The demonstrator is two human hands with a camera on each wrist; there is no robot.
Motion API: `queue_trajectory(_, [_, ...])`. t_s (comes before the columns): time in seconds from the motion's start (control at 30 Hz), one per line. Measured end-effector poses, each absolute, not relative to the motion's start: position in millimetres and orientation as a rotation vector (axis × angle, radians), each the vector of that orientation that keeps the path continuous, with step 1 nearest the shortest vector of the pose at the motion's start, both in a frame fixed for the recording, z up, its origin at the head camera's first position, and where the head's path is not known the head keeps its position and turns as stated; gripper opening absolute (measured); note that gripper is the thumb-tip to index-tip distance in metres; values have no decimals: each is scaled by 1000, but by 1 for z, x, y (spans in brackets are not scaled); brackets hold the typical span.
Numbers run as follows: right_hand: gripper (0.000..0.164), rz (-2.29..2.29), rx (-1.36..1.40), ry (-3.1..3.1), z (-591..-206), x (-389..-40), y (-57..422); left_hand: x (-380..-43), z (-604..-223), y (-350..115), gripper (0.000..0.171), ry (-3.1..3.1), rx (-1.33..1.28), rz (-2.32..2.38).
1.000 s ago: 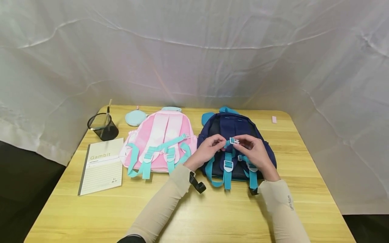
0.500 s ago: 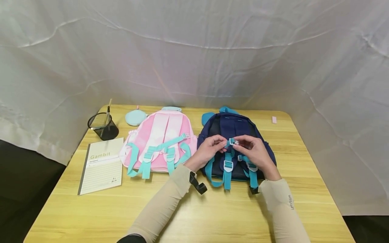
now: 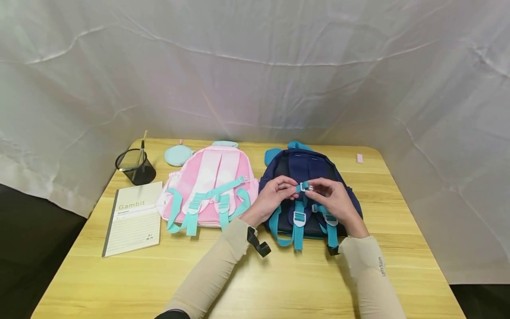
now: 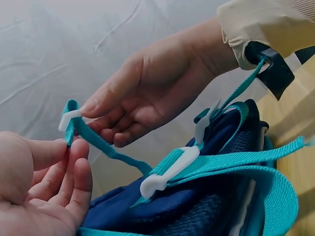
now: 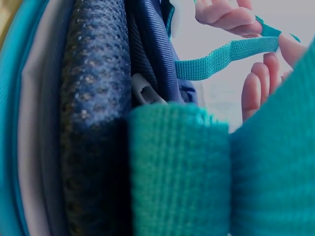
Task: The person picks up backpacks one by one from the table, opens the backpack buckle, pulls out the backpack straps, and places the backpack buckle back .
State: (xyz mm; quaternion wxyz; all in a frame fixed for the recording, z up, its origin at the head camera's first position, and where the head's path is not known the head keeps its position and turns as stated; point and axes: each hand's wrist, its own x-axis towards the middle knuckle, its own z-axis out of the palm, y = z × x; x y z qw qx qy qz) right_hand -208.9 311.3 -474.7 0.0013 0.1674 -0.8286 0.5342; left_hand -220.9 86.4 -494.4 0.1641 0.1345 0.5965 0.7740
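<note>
A navy backpack (image 3: 300,161) with teal straps lies with its strap side up in the head view. Above it my left hand (image 3: 272,197) pinches the end of a thin teal strap (image 4: 110,147) between thumb and fingers. Close by, my right hand (image 3: 336,201) holds the white plastic buckle (image 4: 69,118) on that strap by its edge. The strap loops over the buckle's bar and runs down to the backpack. In the right wrist view, wide teal webbing (image 5: 179,167) hides much of the hands.
To the left lies a pink backpack (image 3: 199,166) with mint straps, touching or nearly touching the navy one. Farther left are a notebook (image 3: 135,221) and a black mesh pen holder (image 3: 141,170). A small pink block (image 3: 360,158) lies at back right. Pale fabric surrounds the table.
The buckle has tilted and dropped slightly between the fingers, and the teal strap now shows more over it. Both hands stay almost in place.
</note>
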Motion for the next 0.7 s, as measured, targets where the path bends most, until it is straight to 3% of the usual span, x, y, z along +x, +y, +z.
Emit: queue_trajectory(0.7, [25, 1632, 506, -2657, -473, -209, 310, -221, -501, 93, 19, 1604, 414, 2312])
